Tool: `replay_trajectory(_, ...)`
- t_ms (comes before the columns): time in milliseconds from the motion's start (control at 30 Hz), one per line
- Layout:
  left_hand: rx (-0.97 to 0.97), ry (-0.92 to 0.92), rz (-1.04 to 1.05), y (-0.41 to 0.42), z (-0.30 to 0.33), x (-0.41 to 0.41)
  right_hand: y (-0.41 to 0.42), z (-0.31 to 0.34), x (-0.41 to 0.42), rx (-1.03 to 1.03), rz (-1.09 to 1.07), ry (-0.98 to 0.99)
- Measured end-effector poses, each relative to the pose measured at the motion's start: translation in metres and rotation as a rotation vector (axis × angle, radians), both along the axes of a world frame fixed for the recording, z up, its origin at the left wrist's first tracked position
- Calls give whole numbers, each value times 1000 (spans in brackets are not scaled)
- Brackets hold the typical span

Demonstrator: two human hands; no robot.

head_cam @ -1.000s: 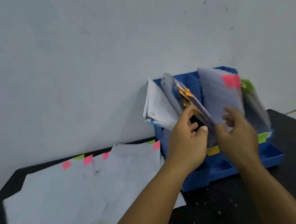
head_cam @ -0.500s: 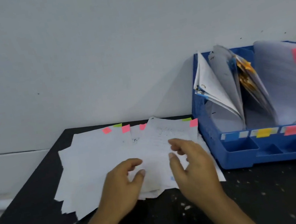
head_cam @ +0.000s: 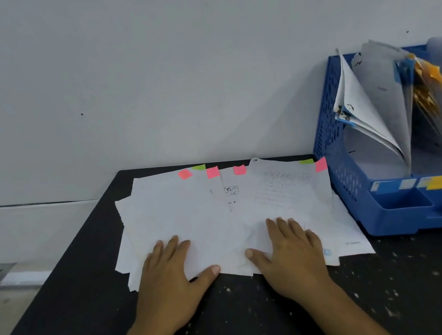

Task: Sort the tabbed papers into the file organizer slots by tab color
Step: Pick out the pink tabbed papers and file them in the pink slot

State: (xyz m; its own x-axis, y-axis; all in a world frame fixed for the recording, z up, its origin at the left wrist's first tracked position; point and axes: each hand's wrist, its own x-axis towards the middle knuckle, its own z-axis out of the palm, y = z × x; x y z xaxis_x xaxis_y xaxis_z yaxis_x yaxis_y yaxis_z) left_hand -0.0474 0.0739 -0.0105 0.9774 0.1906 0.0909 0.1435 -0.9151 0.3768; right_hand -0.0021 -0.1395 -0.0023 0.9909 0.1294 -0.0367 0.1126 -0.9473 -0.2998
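Pressing flat on a loose spread of tabbed papers (head_cam: pixel 221 213), both hands palm down at the near edge of the pile: left hand (head_cam: pixel 170 276) resting on the left-hand sheets, right hand (head_cam: pixel 288 252) resting on the right-hand sheets, fingers straight and laid out, gripping nothing, thumbs angled in toward each other. Lying across the black table (head_cam: pixel 65 322), overlapped and fanned, with the long edges running away from the hands toward the wall and the colour tabs lined up along that far edge: pink tabs (head_cam: pixel 212 172) at several points, a green tab (head_cam: pixel 199 167) near the left, another green tab (head_cam: pixel 307 161) toward the right. Sitting well off to the right, just beside the pile's right edge, the blue file organizer (head_cam: pixel 338 166), already holding upright sheets, with blue, yellow and pink markers showing along its front rail (head_cam: pixel 436 182); anything further right falling outside the view. Probably choosing the next sheet rather than lifting one. Turning on one fact: tabs at the far end of each sheet, hands at the near end, slots to the right. Standing nearer the organizer, the right hand, and so likely better placed for carrying a sheet across, with the left holding the rest down. Risking a snag among the overlapping sheets, since several share the pink colour.
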Motion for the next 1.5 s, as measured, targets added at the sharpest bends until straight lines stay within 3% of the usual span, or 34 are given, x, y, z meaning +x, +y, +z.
replay_trajectory(267, 65, 2, -22, 6, -4, -12, -19, 0, 4, -40, -59, -106)
replay_trajectory(400, 22, 35, -52, 9, -2, -15, -24, -6, 9, 193, -71, -497)
replay_trajectory(600, -31, 61, -46, 4, 5, -19, -18, 6, 8, 510, -209, -616)
replay_trajectory(700, -235, -57, 24, -1, 21, -22, -4, 12, -6, 548, 7, -687)
replay_trajectory(867, -1023, -301, 126, 7, 59, -13, 31, 6, -24, 452, 434, -753)
replay_trajectory(933, -1192, -296, 134, 18, 69, -12, 43, 2, -29, 391, 582, -690)
replay_trajectory(1133, -918, -149, 138, 45, 71, -23, 67, -2, -34, 211, 871, -591)
replay_trajectory(1200, -862, -173, 194, 52, 64, -24, 72, 1, -34, 247, 882, -595)
replay_trajectory(1333, -775, -245, 332, 66, 50, -29, 70, 13, -26, 464, 508, -553)
replay_trajectory(1400, -629, -239, 341, 72, 41, -29, 65, 19, -13, 338, 251, -491)
replay_trajectory(1500, -387, -203, 337, 72, 28, -26, 58, 23, 3, 90, 46, -175)
